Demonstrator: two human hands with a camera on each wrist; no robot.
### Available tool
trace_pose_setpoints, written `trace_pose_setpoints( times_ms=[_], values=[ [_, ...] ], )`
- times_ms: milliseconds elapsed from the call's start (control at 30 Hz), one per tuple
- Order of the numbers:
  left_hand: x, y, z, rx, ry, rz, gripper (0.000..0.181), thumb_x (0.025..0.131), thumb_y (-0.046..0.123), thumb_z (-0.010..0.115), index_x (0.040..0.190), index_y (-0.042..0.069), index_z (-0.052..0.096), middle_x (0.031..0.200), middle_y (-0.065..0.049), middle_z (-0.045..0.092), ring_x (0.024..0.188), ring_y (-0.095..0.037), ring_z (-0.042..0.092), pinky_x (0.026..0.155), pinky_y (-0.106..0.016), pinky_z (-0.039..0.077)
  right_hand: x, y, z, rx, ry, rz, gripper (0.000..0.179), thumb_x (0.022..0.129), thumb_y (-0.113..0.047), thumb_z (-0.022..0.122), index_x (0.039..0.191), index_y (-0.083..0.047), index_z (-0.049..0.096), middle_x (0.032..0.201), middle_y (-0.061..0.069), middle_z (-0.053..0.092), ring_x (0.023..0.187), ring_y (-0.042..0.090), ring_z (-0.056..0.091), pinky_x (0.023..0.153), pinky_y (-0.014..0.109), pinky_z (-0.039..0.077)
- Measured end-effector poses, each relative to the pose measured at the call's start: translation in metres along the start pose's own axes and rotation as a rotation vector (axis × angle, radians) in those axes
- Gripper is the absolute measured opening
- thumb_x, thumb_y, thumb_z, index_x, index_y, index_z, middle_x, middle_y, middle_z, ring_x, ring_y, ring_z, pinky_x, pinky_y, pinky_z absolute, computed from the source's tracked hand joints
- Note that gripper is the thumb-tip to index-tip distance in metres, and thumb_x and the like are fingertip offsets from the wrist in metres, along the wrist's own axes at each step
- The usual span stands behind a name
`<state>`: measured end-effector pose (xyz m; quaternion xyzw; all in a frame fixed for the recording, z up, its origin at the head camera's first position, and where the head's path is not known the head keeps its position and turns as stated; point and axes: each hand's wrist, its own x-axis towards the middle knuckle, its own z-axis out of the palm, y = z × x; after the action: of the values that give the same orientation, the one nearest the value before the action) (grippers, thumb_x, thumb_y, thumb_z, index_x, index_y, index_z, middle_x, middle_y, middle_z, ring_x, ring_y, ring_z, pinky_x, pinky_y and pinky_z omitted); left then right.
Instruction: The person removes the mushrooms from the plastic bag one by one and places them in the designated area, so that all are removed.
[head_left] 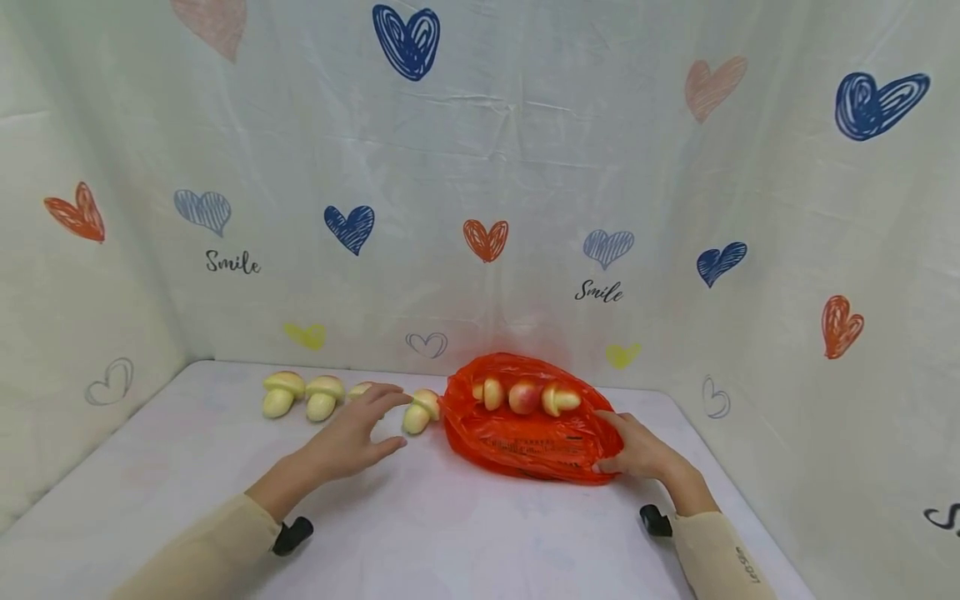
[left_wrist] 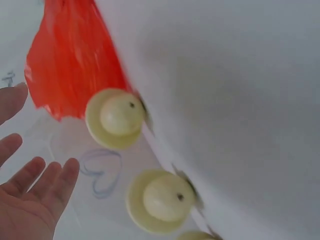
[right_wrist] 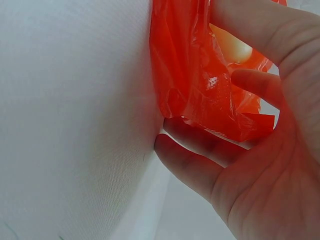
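A red plastic bag (head_left: 517, 454) lies on the table with its mouth facing me. Inside it, in a row, are a toy mushroom (head_left: 561, 399), a round red-and-yellow piece (head_left: 524, 397) and another mushroom (head_left: 491, 393). My right hand (head_left: 637, 446) grips the bag's right edge; in the right wrist view some fingers are inside the bag and others outside. My left hand (head_left: 352, 437) hovers with spread fingers and holds nothing. It partly covers one mushroom; close to its fingertips, a mushroom (left_wrist: 116, 119) stands beside the bag's left edge.
Two more pale mushrooms, a left one (head_left: 282, 395) and its neighbour (head_left: 325, 398), stand at the back left of the white table (head_left: 465, 542). Behind them hangs a white curtain (head_left: 517, 167) printed with hearts, which also runs along both sides.
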<state>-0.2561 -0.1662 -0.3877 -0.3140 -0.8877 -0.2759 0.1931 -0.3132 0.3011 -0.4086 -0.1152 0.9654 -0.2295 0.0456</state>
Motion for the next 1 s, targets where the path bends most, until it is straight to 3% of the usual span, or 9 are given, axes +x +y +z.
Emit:
trace_pose_setpoints(
  times_ms=[167, 300, 433, 600, 700, 1000],
  values=[
    [0.014, 0.017, 0.011, -0.017, 0.015, 0.038, 0.048, 0.081, 0.018, 0.076, 0.125, 0.013, 0.058, 0.131, -0.008, 0.048, 0.120, -0.025, 0.047, 0.094, -0.043, 0.047, 0.000, 0.001, 0.001, 0.002, 0.001, 0.014, 0.090, 0.069, -0.033, 0.085, 0.144, -0.013, 0.040, 0.138, 0.016, 0.040, 0.120, 0.034, 0.043, 0.093, 0.058, 0.043],
    [0.025, 0.031, 0.018, -0.051, -0.002, 0.047, 0.047, 0.082, 0.015, 0.074, 0.126, 0.014, 0.058, 0.133, -0.009, 0.046, 0.122, -0.025, 0.045, 0.093, -0.040, 0.049, 0.001, 0.002, 0.001, -0.001, 0.003, 0.024, 0.090, 0.068, -0.033, 0.085, 0.144, -0.015, 0.040, 0.138, 0.016, 0.039, 0.121, 0.034, 0.043, 0.092, 0.057, 0.044],
    [0.036, 0.042, 0.026, -0.090, -0.019, 0.096, 0.048, 0.082, 0.016, 0.074, 0.127, 0.011, 0.057, 0.135, -0.013, 0.046, 0.122, -0.024, 0.044, 0.094, -0.040, 0.048, 0.002, 0.002, 0.001, 0.004, 0.002, 0.028, 0.090, 0.068, -0.033, 0.085, 0.144, -0.015, 0.040, 0.139, 0.016, 0.039, 0.121, 0.034, 0.043, 0.092, 0.057, 0.045],
    [0.051, 0.054, 0.035, -0.081, -0.031, 0.159, 0.049, 0.084, 0.021, 0.074, 0.128, 0.014, 0.056, 0.134, -0.007, 0.045, 0.124, -0.021, 0.042, 0.100, -0.040, 0.043, 0.002, 0.001, 0.001, 0.008, 0.001, 0.020, 0.091, 0.068, -0.032, 0.086, 0.144, -0.014, 0.040, 0.138, 0.016, 0.039, 0.120, 0.034, 0.043, 0.091, 0.057, 0.045],
    [0.059, 0.062, 0.039, -0.077, -0.050, 0.161, 0.047, 0.084, 0.022, 0.073, 0.127, 0.016, 0.056, 0.134, -0.004, 0.044, 0.123, -0.021, 0.043, 0.100, -0.040, 0.043, 0.001, 0.000, 0.000, 0.010, -0.001, 0.016, 0.091, 0.068, -0.031, 0.085, 0.144, -0.014, 0.040, 0.138, 0.017, 0.039, 0.120, 0.034, 0.043, 0.091, 0.056, 0.045],
    [0.089, 0.068, 0.053, -0.049, -0.115, 0.167, 0.048, 0.085, 0.025, 0.071, 0.129, 0.015, 0.054, 0.131, -0.002, 0.045, 0.119, -0.017, 0.045, 0.097, -0.034, 0.044, 0.001, 0.001, 0.001, 0.016, -0.003, 0.022, 0.091, 0.068, -0.032, 0.085, 0.144, -0.014, 0.039, 0.139, 0.016, 0.039, 0.121, 0.035, 0.043, 0.092, 0.057, 0.045]
  ],
)
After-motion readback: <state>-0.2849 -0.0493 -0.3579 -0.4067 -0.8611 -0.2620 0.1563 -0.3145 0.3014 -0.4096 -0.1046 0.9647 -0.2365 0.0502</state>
